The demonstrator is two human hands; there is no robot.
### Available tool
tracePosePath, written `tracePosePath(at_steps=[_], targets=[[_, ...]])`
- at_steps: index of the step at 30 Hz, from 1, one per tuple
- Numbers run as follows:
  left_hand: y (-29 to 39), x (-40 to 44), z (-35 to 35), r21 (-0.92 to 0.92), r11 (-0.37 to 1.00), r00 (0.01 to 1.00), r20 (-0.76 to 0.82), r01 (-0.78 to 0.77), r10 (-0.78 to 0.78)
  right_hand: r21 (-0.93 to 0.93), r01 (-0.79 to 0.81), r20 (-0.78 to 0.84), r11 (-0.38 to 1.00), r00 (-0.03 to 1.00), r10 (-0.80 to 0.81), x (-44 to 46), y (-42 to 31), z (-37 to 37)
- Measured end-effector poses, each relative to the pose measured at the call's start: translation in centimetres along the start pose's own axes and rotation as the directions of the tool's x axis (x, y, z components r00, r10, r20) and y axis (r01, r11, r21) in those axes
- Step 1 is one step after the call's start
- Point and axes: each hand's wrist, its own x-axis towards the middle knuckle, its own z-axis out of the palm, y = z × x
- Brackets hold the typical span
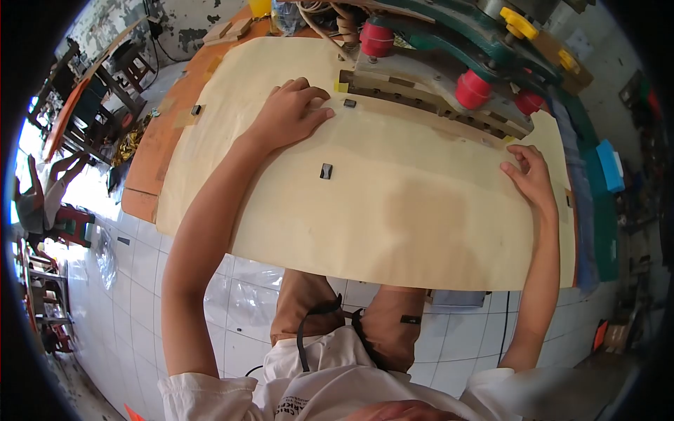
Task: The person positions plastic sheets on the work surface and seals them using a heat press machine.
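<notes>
A large cream sheet (295,217) lies flat over the work table, under the metal bar (428,102) of a green press (439,45). My left hand (296,109) rests on the sheet left of the bar, fingers loosely bent and thumb apart, with nothing visible in it. Just right of its fingertips is a small dark piece (349,103). A second dark piece (326,171) with a grey centre lies nearer to me. Near the bar's right end, my right hand (530,173) is by the sheet, its fingers half curled and thumb apart, holding nothing visible.
Red cylindrical supports (472,90) and a yellow knob (519,24) sit on the press. The orange tabletop (151,158) shows at left, with another small dark piece (196,110). A blue object (609,166) stands at right. Another person (45,200) sits at far left.
</notes>
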Motion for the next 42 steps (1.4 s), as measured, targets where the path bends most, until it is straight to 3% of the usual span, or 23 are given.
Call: tracePosePath(at_steps=[3,7,10,13,15,22,24,25,27,29,33,42], targets=[[-0.5,0.2,0.3,-0.131,0.99,0.999,0.022,0.043,-0.041,0.025,0.064,-0.04,0.998,0.997,-0.063,0.1,1.0,0.5],[1.2,-0.1,-1.1,-0.154,0.988,1.0,-0.022,-0.008,0.004,-0.037,0.021,-0.03,0.999,0.999,-0.022,0.3,0.4,0.4],[2.0,-0.3,-1.9,-0.101,0.995,1.0,-0.007,0.01,-0.01,-0.06,-0.002,-0.03,0.998,1.0,0.0,0.4,0.6,0.4],[2.1,-0.3,-2.5,0.013,0.995,0.993,-0.071,-0.097,0.098,-0.01,0.068,-0.037,0.998,0.997,-0.068,0.3,0.5,0.0],[2.5,-0.2,-2.9,0.037,0.989,0.98,-0.134,-0.142,0.146,0.271,-0.168,0.064,0.948,0.986,0.156,-0.2,-0.7,-0.7],[3.8,-0.4,-4.8,0.006,0.994,0.978,-0.179,-0.112,0.111,0.121,-0.066,-0.082,0.99,0.994,0.077,-1.1,-2.8,-3.0],[3.9,-0.4,-5.4,-0.091,0.992,0.981,-0.181,-0.091,0.073,0.235,-0.053,-0.074,0.97,0.995,0.073,-1.2,-2.6,-3.9],[4.1,-0.6,-5.6,-0.271,0.962,0.989,-0.146,-0.034,-0.006,0.233,-0.054,-0.074,0.971,0.995,0.073,-1.3,-2.7,-4.3],[3.5,-0.7,-5.8,-0.348,0.938,0.991,-0.126,0.008,-0.055,0.284,-0.159,-0.027,0.946,0.984,0.174,-1.8,-3.2,-5.2],[2.8,-1.0,-6.4,-0.466,0.878,0.989,-0.036,0.108,-0.141,0.304,-0.109,-0.053,0.947,0.99,0.131,-2.2,-3.8,-5.5],[2.6,-1.3,-7.3,-0.622,0.773,0.991,0.032,0.124,-0.134,0.346,-0.069,-0.035,0.936,0.996,0.086,-3.0,-3.4,-6.5],[3.2,-1.7,-7.7,-0.679,0.731,0.994,-0.015,0.068,-0.107,0.426,0.101,-0.148,0.899,0.988,-0.041,-3.4,-2.1,-7.1]])
